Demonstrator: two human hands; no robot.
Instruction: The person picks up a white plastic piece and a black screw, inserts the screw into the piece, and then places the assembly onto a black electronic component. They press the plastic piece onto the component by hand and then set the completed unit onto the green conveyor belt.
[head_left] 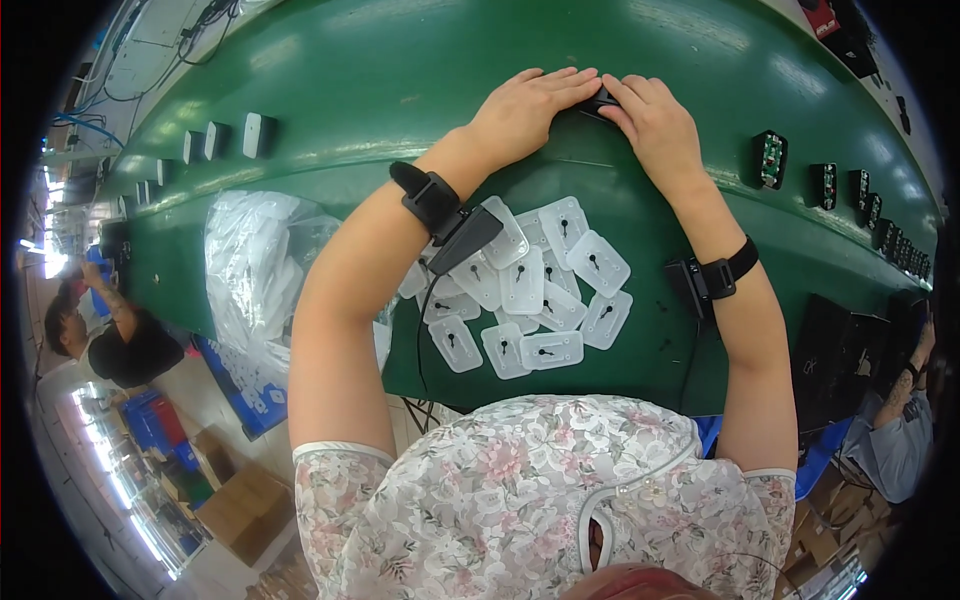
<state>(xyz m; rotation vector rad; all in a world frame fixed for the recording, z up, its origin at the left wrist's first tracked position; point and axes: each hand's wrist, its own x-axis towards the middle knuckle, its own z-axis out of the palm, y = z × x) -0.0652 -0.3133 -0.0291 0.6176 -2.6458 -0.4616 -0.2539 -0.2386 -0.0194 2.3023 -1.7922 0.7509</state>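
At the top centre of the frame, a small black part (598, 101) sits at the bench (400, 85), between both hands. The right hand (657, 128) has its grip closed on it; the left hand (522, 112) lies over it, its grip impossible to tell. White plastic covers (521, 282) pile up mid-frame, beside a clear bag (255, 265) at left.

A: What's the desk (400, 100) surface like?
B: Smooth and glossy; light glares off it.
A: And the pale shells (456, 350)?
B: Translucent plastic, softly matt. The bag (250, 255) beside them is thin, crinkled, shiny plastic film.
A: The held black piece (594, 106)?
B: Looks like plastic; its finish is mostly hidden.
A: The brown box (243, 512)?
B: Matt cardboard. The blouse (490, 490) is printed cloth.
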